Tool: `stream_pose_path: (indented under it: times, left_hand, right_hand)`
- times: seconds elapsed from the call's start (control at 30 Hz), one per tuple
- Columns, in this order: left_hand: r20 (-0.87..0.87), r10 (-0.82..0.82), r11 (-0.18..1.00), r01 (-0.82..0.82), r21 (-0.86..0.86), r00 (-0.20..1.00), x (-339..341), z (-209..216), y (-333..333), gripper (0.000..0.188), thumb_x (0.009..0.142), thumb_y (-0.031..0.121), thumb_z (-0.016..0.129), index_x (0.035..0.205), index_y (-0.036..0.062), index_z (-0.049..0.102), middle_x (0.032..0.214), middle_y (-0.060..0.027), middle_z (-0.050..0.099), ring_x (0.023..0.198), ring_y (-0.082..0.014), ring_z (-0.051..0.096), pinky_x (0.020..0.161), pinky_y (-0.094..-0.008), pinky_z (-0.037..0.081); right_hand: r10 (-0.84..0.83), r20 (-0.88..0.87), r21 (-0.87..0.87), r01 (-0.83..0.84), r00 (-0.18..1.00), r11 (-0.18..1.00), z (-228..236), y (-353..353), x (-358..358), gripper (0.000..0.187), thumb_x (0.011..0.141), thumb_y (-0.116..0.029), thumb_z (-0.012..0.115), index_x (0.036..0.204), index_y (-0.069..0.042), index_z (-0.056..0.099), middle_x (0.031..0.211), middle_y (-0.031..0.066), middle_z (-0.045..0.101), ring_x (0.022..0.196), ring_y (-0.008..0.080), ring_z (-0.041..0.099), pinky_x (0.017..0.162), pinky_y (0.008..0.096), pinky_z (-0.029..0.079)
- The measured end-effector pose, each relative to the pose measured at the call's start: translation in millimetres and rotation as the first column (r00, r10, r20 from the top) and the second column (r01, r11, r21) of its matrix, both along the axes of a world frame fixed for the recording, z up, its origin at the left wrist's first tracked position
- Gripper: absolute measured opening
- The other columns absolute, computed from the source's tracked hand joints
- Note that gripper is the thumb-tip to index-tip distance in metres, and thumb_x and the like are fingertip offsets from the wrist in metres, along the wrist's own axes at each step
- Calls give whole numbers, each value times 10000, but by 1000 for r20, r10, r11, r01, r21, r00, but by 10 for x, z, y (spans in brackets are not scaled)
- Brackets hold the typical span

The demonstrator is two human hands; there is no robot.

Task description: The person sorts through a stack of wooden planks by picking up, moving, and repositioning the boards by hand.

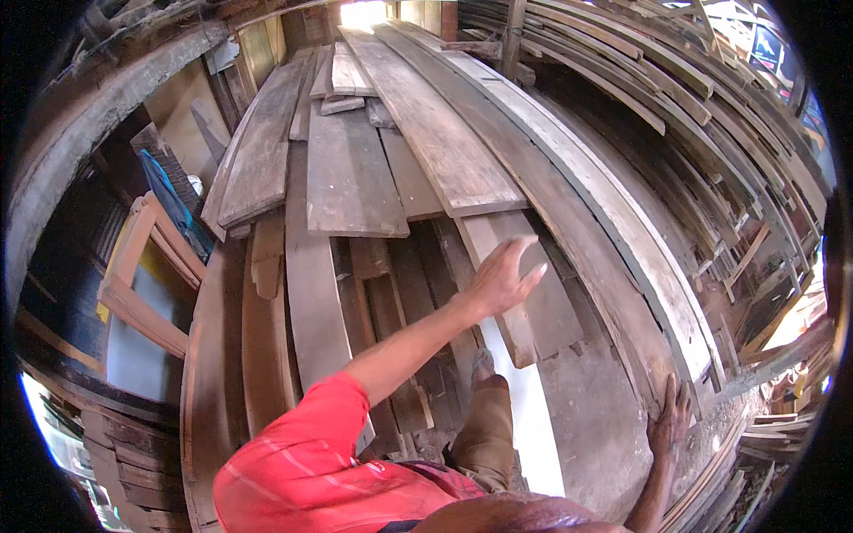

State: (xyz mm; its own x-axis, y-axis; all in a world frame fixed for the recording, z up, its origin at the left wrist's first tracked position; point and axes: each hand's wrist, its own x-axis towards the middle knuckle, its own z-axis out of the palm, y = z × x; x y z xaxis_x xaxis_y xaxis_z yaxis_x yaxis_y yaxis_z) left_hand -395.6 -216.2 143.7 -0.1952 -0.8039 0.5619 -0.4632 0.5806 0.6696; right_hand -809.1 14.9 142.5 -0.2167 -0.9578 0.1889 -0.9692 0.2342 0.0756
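My left hand (503,280) is held over a short plank (498,240), its fingers and thumb spread apart with nothing between them. I cannot tell whether it touches the wood. Off to the right, my right hand (671,419) rests at the near end of a long brown plank (577,240), fingers stretched out along the wood. A pale long plank (613,213) runs alongside it. Just beyond my left hand lies the squared end of a wide plank (426,133). The red sleeve (311,444) covers my left upper arm.
Shorter boards (351,173) overlap at centre left. A wooden frame (147,311) leans at the left beside blue cloth (169,191). Stacked timber (622,71) lines the right side behind a post (513,40). One shoe (482,364) stands among the boards, near a white strip (529,435).
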Motion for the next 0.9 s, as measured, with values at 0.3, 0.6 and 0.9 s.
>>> stream_pose_path:
  times: [0.3, 0.6, 0.9]
  left_hand:
    - [109, 2, 983, -21, 182, 994, -875, -732, -866, 908, 923, 470, 651, 1454, -167, 280, 1457, -416, 371, 1384, -513, 379, 1179, -499, 312]
    - [-90, -29, 966, 51, 255, 996, -870, -1013, -512, 1001, 954, 420, 641, 1528, -145, 46, 1584, -405, 85, 1507, -478, 125, 1248, -464, 148]
    - [-204, -59, 982, 94, 165, 977, -801, -664, -702, 991, 978, 347, 632, 1539, -117, -41, 1595, -395, -29, 1530, -431, 30, 1255, -432, 109]
  right_hand:
    - [-90, -64, -73, 86, 994, 994, -263, -51, 101, 986, 619, 110, 666, 1520, -199, 414, 1443, 279, 480, 1328, 471, 457, 1082, 564, 377]
    - [-157, -34, -36, 156, 987, 987, -237, 259, 669, 909, 700, 67, 622, 1548, -168, 394, 1423, 306, 486, 1307, 491, 454, 1081, 520, 387]
    - [-28, 88, -52, 33, 996, 998, 84, 158, 425, 972, 601, 150, 573, 1520, -136, 442, 1432, 314, 488, 1322, 491, 474, 1106, 477, 396]
